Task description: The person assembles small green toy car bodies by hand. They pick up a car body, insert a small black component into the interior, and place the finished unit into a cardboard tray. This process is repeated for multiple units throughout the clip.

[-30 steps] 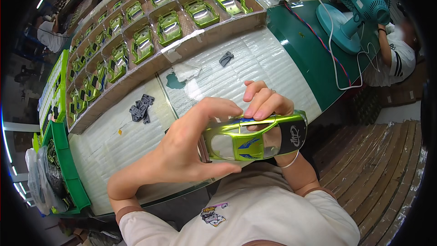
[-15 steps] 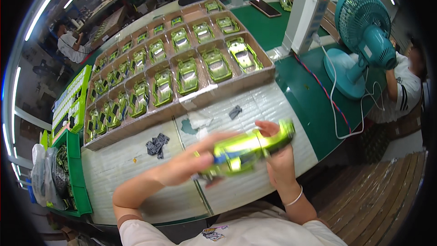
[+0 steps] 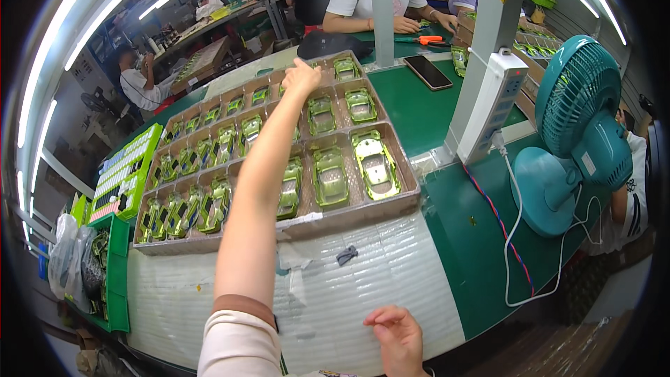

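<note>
My left arm stretches across the tray [image 3: 349, 220], a brown box with a clear insert divided into compartments. My left hand [image 3: 301, 78] is at the far row, its fingers bent down over a compartment. Bits of a shiny green toy car shell [image 3: 283, 89] show beside the fingers; the palm and wrist cover most of it. Similar shells, such as one at the near right corner [image 3: 375, 164], lie in the other compartments. Above the padded white mat [image 3: 349, 300], near its front edge, my right hand [image 3: 398, 338] is empty, fingers loosely curled and apart from the thumb.
A dark scrap [image 3: 347, 256] lies on the mat. A green bin [image 3: 118, 279] with bagged parts stands left, below a bright green rack [image 3: 132, 174]. Right are a teal fan [image 3: 576, 119], loose cables, and a post with a power strip [image 3: 492, 105]. A phone [image 3: 428, 72] lies beyond; co-workers sit behind.
The car shell that was between both hands is gone from over the mat. My left hand has reached forward to the far row; my right hand has dropped back, empty. The view has shifted.
</note>
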